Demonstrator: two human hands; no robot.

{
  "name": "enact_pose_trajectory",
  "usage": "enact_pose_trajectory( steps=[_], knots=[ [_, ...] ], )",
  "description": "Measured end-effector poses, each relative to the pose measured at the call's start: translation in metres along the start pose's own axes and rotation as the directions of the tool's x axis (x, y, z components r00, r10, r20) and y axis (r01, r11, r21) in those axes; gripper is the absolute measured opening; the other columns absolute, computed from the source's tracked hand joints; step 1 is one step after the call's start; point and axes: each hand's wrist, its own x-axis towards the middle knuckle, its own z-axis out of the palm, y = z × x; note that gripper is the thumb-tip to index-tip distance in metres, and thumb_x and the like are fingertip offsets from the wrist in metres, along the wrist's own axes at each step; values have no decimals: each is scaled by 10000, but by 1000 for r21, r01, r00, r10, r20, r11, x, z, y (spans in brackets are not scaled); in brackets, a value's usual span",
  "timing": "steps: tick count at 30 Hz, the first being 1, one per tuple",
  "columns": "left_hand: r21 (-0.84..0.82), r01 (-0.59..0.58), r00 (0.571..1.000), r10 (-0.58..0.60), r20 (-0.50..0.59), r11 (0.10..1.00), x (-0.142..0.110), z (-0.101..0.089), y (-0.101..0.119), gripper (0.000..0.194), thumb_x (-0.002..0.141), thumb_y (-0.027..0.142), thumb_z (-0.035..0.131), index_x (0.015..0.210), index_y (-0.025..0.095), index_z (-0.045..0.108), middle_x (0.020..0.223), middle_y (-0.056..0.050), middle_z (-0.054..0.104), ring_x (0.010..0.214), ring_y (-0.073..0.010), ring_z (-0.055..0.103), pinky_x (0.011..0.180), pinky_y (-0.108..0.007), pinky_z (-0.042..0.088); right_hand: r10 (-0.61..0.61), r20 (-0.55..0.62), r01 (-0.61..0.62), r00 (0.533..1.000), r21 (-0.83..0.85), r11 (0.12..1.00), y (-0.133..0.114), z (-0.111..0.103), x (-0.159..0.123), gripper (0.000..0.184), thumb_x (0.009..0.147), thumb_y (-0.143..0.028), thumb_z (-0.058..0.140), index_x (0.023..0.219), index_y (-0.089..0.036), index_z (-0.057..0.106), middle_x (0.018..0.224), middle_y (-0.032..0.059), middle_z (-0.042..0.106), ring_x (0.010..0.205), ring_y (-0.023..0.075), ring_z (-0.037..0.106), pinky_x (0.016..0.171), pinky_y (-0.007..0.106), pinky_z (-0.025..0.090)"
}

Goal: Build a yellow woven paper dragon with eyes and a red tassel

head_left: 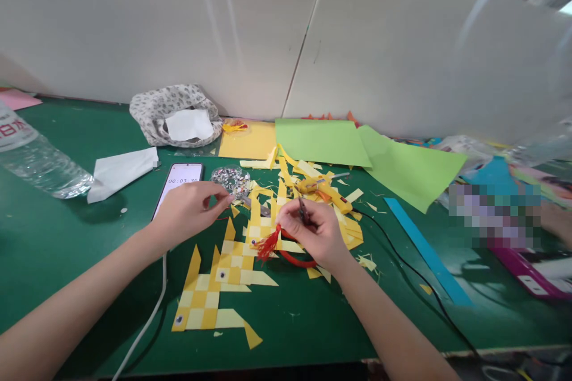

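Note:
My right hand [315, 232] is closed, with a red tassel [269, 244] hanging at its fingertips. A dark slim tool [304, 212] also shows between its fingers; its kind is unclear. A red cord loop [297, 259] lies below that hand. My left hand [194, 211] is pinched, its fingertips near a grey flat piece [257, 207]; what it grips is too small to tell. Woven yellow paper fish [201, 303] with stick-on eyes lie on the green table, and another woven fish [232, 265] overlaps it. A yellow hot glue gun [324, 190] rests on paper scraps beyond my right hand.
A phone [179, 181] showing a timer and a round clear case [231, 178] of small pieces lie behind my left hand. Green paper sheets [322, 141], a patterned pouch [176, 113] and a water bottle [44, 161] stand around. A black cable [402, 256] crosses the right; another person's hand [556, 223] is at far right.

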Motion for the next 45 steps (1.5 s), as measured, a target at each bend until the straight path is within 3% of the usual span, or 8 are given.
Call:
enact_pose_trajectory(
  steps=[5, 13, 17, 21, 27, 32, 38, 45],
  knots=[
    [-525, -20, 960, 163, 227, 851, -7, 8, 24, 222, 787, 402, 608, 865, 210, 687, 837, -14, 712, 740, -151, 625, 588, -226, 442, 36, 105, -27, 994, -80, 996, 0, 10, -1, 279, 826, -398, 548, 672, -169, 589, 522, -58, 324, 491, 72, 271, 459, 228, 233],
    [-751, 201, 945, 77, 317, 629, -14, 31, 29, 209, 772, 373, 640, 751, 167, 673, 689, -8, 684, 581, -107, 599, 558, -226, 483, 68, 18, -65, 998, -137, 988, 6, 15, 4, 276, 828, -399, 540, 682, -169, 584, 533, -51, 372, 508, 78, 317, 474, 219, 269],
    [-778, 238, 931, 92, 353, 581, -15, 31, 25, 205, 768, 364, 649, 732, 164, 676, 669, -16, 674, 581, -112, 603, 572, -239, 493, 38, -255, -76, 966, -141, 987, 8, -11, 10, 253, 822, -424, 550, 740, -185, 567, 568, -38, 447, 518, 90, 384, 485, 221, 302],
    [-781, 259, 926, 83, 367, 568, -15, 30, 25, 196, 775, 353, 644, 746, 162, 680, 718, -36, 697, 628, -130, 623, 606, -258, 505, -91, -583, -105, 807, -292, 951, 11, -56, 7, 295, 805, -486, 561, 768, -193, 555, 599, -30, 471, 532, 96, 396, 499, 227, 300],
    [-818, 312, 913, 84, 399, 484, -12, 30, 24, 224, 829, 361, 582, 779, 167, 682, 809, -48, 708, 768, -156, 642, 745, -287, 501, 95, -325, -310, 941, -715, 626, 22, -86, -22, 327, 887, -465, 401, 805, -211, 590, 544, -25, 529, 497, 118, 464, 484, 233, 277],
    [-814, 360, 895, 78, 439, 455, -11, 28, 26, 223, 823, 362, 593, 765, 167, 686, 804, -33, 695, 769, -141, 621, 742, -244, 472, 184, -121, -195, 975, -861, 469, 39, -83, -43, 315, 893, -408, 394, 807, -216, 628, 799, 23, 669, 692, 154, 591, 539, 235, 353],
    [-829, 388, 891, 67, 450, 403, -12, 25, 27, 231, 851, 356, 554, 852, 181, 704, 814, -31, 703, 817, -151, 624, 784, -254, 463, 94, -120, -144, 988, -944, 297, 43, -86, -47, 268, 867, -375, 457, 800, -193, 642, 802, 54, 667, 832, 228, 576, 593, 295, 397],
    [-815, 391, 882, 78, 464, 428, -14, 23, 25, 291, 877, 383, 503, 979, 188, 693, 829, -36, 710, 776, -149, 624, 739, -264, 456, -67, -117, -28, 991, -664, 747, 14, -42, -33, 235, 855, -394, 535, 855, -198, 666, 896, 41, 678, 898, 187, 579, 822, 328, 444]
  ],
)
